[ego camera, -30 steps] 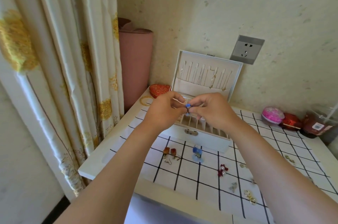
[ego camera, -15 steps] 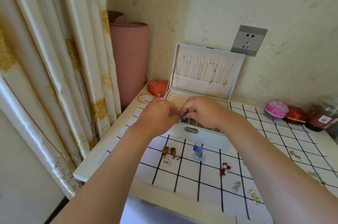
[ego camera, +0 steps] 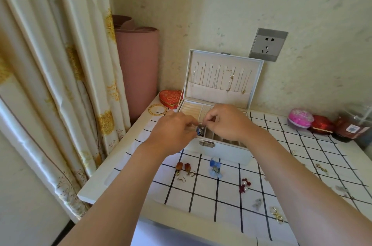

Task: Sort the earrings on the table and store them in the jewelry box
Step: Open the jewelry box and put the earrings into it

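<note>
A white jewelry box (ego camera: 219, 151) stands open on the checked cloth, its lid (ego camera: 223, 78) upright with thin necklaces hanging inside. My left hand (ego camera: 173, 135) and my right hand (ego camera: 229, 123) meet over the box's front compartments and together pinch a small blue earring (ego camera: 200, 130) just above a slot. On the cloth in front of the box lie a brown pair of earrings (ego camera: 184, 168), a blue earring (ego camera: 215, 167), a dark red pair with pearls (ego camera: 244, 184), a grey one (ego camera: 257, 203) and gold ones (ego camera: 277, 214).
A red heart-shaped box (ego camera: 170, 97) and gold bangles (ego camera: 158, 109) sit left of the jewelry box. Pink and red round containers (ego camera: 301, 118) and a dark jar (ego camera: 351, 128) stand at the back right. A pink rolled mat (ego camera: 136, 64) and curtains (ego camera: 60, 74) fill the left.
Both hands have lowered with the blue earring, from in front of the lid down to the box's front compartments. The camera has tilted slightly.
</note>
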